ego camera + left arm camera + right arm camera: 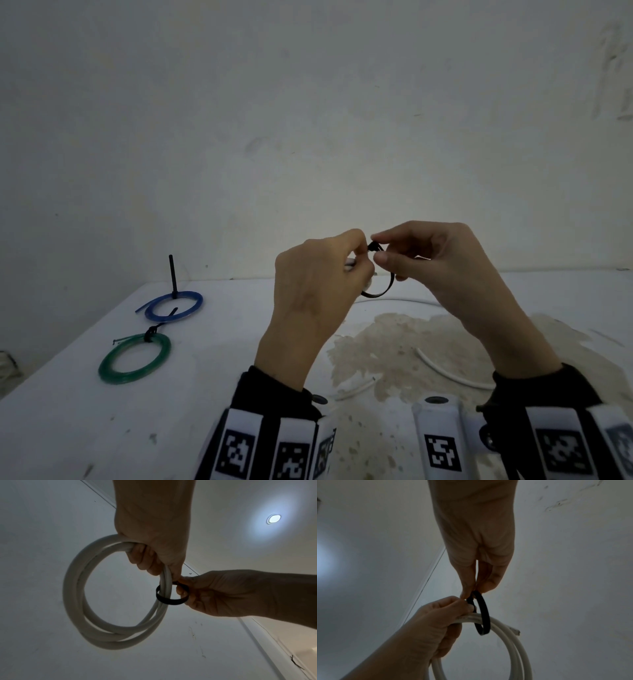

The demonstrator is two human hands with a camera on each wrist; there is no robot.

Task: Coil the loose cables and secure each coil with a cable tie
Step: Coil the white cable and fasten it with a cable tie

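My left hand point(317, 274) point(150, 555) point(440, 616) is raised above the table and grips a white cable coil point(75, 601) point(510, 639); in the head view the hand hides most of it. A black cable tie point(378, 291) point(169, 600) point(483, 615) loops loosely around the coil's strands. My right hand point(428, 257) point(223, 593) point(479, 574) pinches the tie at its top between thumb and fingertips, right beside the left hand's fingertips.
A blue coil point(174, 306) and a green coil point(135, 358), each bound with a black tie, lie at the table's left. Short white cable pieces point(445, 371) lie on the stained table point(394, 346) under my hands. A wall stands close behind.
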